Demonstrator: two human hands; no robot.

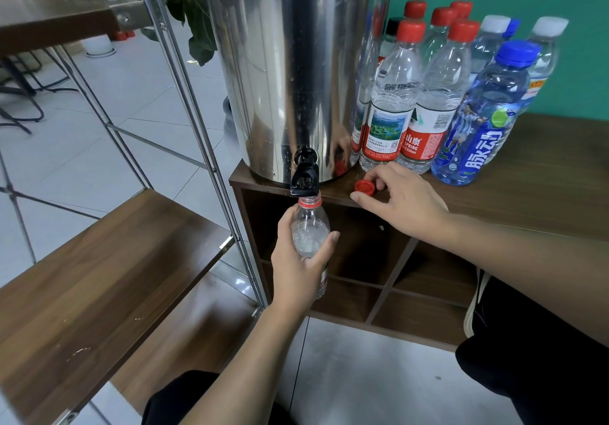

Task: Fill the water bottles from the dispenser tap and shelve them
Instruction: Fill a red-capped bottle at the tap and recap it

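One big steel dispenser (290,62) stands at the very corner of the worktop (527,194), so that its black tap (304,174) overhangs the edge and leaves room beneath for a bottle. To my left is the shelf rack (99,260) with its wooden boards and thin metal posts, near enough, I judge, that I can set each bottle there without getting up. The capped bottles (438,95) are crowded behind and to the right of the dispenser, red, white and blue tops together, out of the way of the tap.

My left hand (300,260) is wrapped around the open bottle (309,227), fingers and thumb curled round its body, holding it upright with its mouth just under the spout so nothing spills. I cannot tell whether water is running. My right hand (398,200) rests on the worktop edge, fingertips pinching the red cap (365,187) just beside the dispenser base, where it stays handy for screwing back on once the bottle is full.
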